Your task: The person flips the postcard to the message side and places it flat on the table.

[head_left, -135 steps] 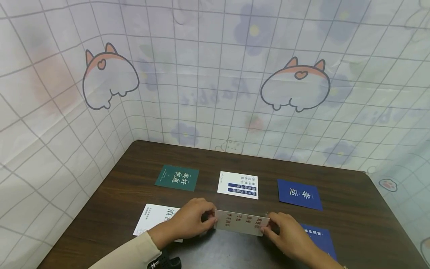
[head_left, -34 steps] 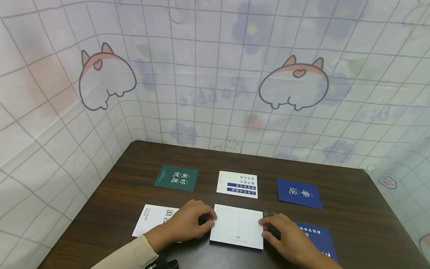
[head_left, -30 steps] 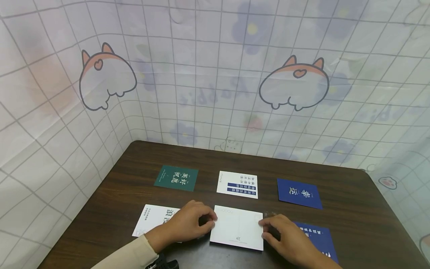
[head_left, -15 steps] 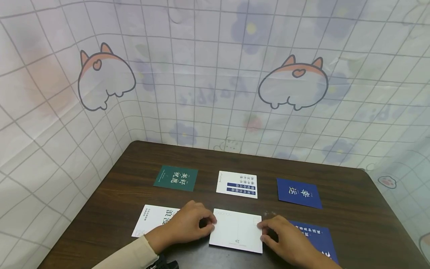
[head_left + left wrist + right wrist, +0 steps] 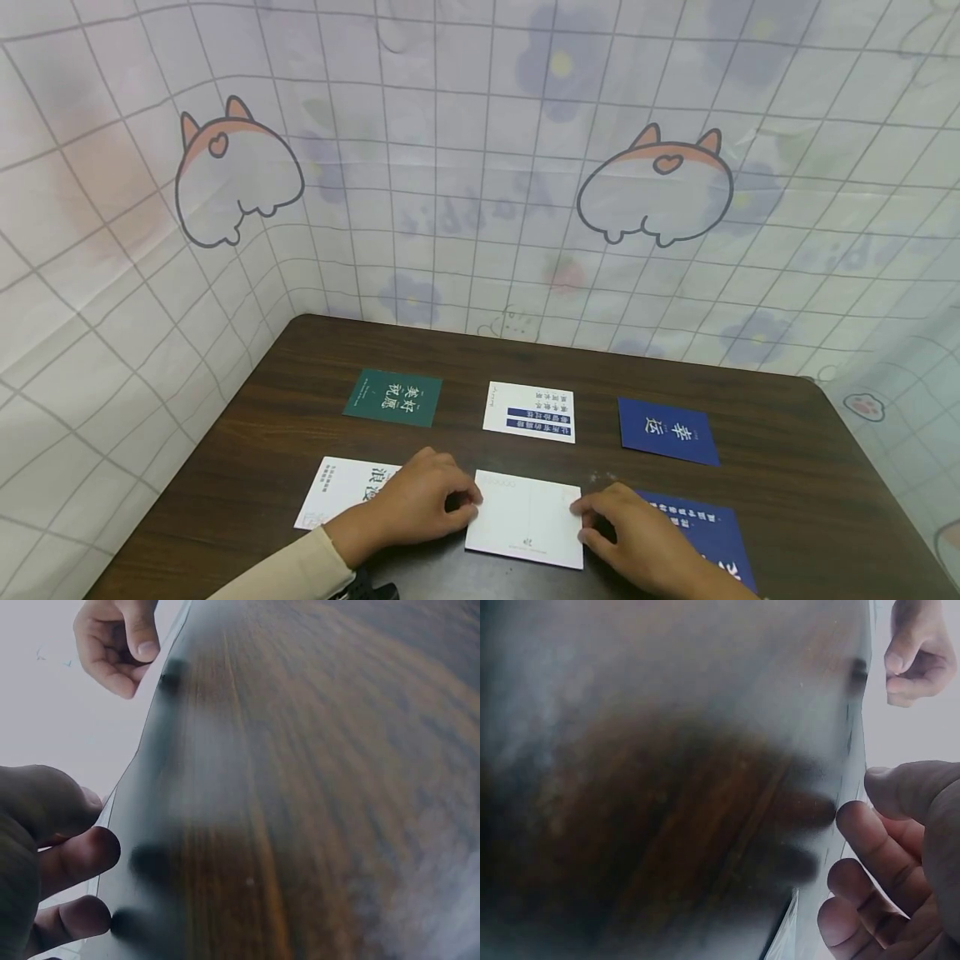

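A white postcard (image 5: 525, 517), its plain back face up with faint lines and a small printed mark, lies in front of me in the head view; a thickish lower edge suggests a stack. My left hand (image 5: 416, 504) holds its left edge between thumb and fingers. On the opposite edge, my right hand (image 5: 637, 537) does likewise. Both wrist views show thumb and bent fingertips at the card's rim, close over the table. A white card with dark characters (image 5: 337, 492) is partly hidden by my left hand, and a blue card (image 5: 708, 533) by my right.
Farther back on the dark wooden table (image 5: 247, 442) lie a green card (image 5: 393, 398), a white card with blue bands (image 5: 528, 412) and a blue card (image 5: 669, 431). A patterned grid curtain (image 5: 465, 167) encloses the table's back and sides.
Seconds ago both hands held the postcard upright with red characters showing; it then came down back side up. In the last second it has slid slightly toward me, with the right hand.
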The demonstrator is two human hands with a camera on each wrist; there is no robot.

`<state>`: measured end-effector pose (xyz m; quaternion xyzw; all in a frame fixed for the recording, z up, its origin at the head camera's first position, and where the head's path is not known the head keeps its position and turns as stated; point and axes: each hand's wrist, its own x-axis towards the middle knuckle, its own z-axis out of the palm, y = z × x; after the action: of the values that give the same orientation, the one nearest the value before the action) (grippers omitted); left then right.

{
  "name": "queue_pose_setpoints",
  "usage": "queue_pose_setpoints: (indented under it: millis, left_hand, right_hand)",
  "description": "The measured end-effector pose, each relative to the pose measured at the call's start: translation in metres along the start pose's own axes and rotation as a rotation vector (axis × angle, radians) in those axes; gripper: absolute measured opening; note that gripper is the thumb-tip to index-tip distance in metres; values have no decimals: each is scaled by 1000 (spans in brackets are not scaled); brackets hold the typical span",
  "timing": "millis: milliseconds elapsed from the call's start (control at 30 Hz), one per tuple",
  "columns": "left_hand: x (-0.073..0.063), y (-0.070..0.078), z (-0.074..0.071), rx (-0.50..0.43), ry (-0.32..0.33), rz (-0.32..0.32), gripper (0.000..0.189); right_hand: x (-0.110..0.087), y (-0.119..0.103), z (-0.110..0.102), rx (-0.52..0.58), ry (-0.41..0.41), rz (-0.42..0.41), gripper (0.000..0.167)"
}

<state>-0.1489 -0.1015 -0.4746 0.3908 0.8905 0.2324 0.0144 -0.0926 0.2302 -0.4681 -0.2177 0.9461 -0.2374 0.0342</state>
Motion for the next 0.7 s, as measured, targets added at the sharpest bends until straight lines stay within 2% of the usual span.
queue_pose_setpoints:
  millis: [700]
  left_hand:
    - [0,1,-1,36,14,22,7]
  right_hand:
    - [0,-2,-1,-8,-6,-15,21]
